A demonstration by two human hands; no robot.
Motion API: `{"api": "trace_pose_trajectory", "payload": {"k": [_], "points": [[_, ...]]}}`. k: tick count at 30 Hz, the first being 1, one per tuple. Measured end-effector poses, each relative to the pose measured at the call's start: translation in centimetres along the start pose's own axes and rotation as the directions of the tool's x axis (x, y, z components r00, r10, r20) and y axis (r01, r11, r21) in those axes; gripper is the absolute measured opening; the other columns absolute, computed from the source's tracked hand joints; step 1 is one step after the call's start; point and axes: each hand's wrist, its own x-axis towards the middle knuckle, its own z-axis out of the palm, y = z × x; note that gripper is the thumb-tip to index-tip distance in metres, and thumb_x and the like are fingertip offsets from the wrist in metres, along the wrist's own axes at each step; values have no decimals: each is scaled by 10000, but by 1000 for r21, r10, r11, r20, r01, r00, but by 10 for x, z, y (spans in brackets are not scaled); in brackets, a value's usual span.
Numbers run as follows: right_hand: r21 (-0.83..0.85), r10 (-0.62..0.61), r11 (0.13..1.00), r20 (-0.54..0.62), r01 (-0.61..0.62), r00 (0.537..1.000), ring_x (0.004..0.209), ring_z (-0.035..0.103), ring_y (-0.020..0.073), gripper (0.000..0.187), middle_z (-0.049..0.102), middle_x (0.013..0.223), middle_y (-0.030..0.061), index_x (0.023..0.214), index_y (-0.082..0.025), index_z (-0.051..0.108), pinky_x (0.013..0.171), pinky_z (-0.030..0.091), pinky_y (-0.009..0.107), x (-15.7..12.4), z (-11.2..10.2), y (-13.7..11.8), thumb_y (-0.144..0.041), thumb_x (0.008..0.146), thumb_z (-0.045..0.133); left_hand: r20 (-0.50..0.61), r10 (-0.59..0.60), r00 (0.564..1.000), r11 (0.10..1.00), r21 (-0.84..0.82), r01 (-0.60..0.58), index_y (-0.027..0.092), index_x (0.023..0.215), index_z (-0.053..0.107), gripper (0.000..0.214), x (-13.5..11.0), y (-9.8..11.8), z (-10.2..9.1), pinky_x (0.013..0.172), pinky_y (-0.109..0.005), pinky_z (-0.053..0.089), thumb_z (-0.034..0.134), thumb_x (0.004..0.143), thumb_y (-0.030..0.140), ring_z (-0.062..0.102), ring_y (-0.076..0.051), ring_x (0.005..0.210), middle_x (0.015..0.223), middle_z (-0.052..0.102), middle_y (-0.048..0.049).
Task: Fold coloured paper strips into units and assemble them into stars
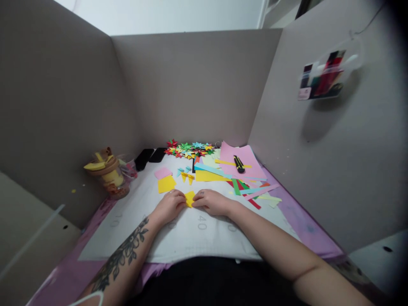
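Observation:
Between my two hands, on the white sheet, is a small yellow piece of paper [190, 198] that looks folded. My left hand [172, 206] pinches its left side, and my right hand [211, 201] has its fingers closed on the right side. Just beyond lie a flat yellow paper square [166, 184] and a pink square [163, 172]. Near these stand small folded yellow pieces [187, 177] and light blue folded pieces [184, 170]. My fingers hide part of the held paper's edges.
Folded paper stars [191, 149] are piled at the back. To the right, a utility knife [238, 164] lies on pink paper sheets [255, 163], with coloured strips [251, 192] in front. A paper-filled cup [110, 172] stands left, beside black phone-like objects [144, 159]. Grey panels [194, 85] enclose the table.

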Motion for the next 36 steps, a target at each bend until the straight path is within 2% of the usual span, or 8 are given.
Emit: {"api": "trace_pose_trajectory", "payload": {"k": [5,12,18,21,28,36], "points": [[-27,-11,1000,25,11,1000,982,582,200,284,659,1087,62,1025,-267,689,857,426,335,0,0,4,-142,835,519,30,-69,997,997,-11,70,166,802,659,204,4,4,0,749,-273,425,463,849,195,557,-175,798,827,635,-65],[47,-59,997,47,57,997,949,605,174,308,672,1060,67,1009,-210,685,854,440,292,3,-1,4,-76,821,481,69,-195,978,980,-19,197,168,801,643,206,10,2,4,692,-258,407,445,822,223,563,-177,775,810,643,-59],[60,55,997,56,-58,997,872,607,180,326,680,958,64,1054,-191,645,783,461,290,3,-3,-2,-71,800,482,70,-266,961,964,-4,267,169,770,637,181,15,-3,9,641,-244,386,464,787,216,567,-164,730,791,655,-50],[64,33,997,47,-36,998,913,593,183,372,669,1001,66,1064,-191,646,824,451,297,3,-3,-3,-36,770,480,68,-299,952,954,7,299,169,756,636,167,16,-3,10,608,-239,367,474,769,208,563,-157,705,776,656,-46],[71,-3,998,44,0,999,934,583,183,377,665,1026,59,1031,-198,670,852,445,304,3,0,0,-22,765,470,65,-351,934,936,32,350,169,748,646,168,19,0,11,594,-242,347,483,756,207,563,-162,702,776,662,-49],[30,-9,1000,44,8,999,892,554,186,310,641,952,80,1027,-197,669,805,442,303,5,-1,-4,-76,809,483,68,-359,931,933,30,358,172,751,654,170,19,1,10,578,-241,343,490,747,217,568,-160,692,766,665,-46]]}}
